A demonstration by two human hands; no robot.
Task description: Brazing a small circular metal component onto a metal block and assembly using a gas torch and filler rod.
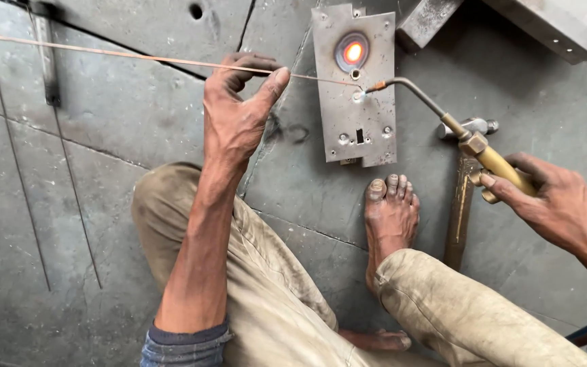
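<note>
Left hand (239, 112) pinches a thin filler rod (103, 53), tip reaching right onto the steel plate (354, 88). Right hand (555, 200) grips the brass torch (470, 139), nozzle at the same spot. Brazing appears underway; next likely needs steady rod feed.

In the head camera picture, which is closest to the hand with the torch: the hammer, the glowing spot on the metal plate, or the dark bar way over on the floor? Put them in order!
From the right hand:
1. Hammer, lying on the floor just left of the hand, under the torch.
2. Glowing spot, at the top of the metal plate, up and to the left.
3. Dark bar, far across in the top left corner.
</note>
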